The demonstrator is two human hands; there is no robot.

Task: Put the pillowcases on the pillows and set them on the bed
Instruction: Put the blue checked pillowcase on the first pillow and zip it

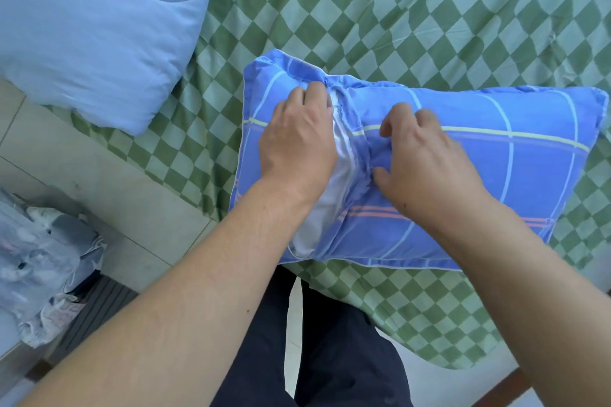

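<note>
While both hands grip — perhaps pinch — pillowcase (pixel 496 175), pillow (pixel 325 205) shows.

The bed (pixel 429 10) is covered with a green checked sheet (pixel 413 317) whose near edge hangs over the side. On it, near that edge, lies a pillow (pixel 330 208) in a blue striped pillowcase (pixel 496 175), the white pillow showing through the case's open slit. A folded light blue quilt (pixel 92 26) rests on the bed's far left corner, well apart from the pillow.
</note>
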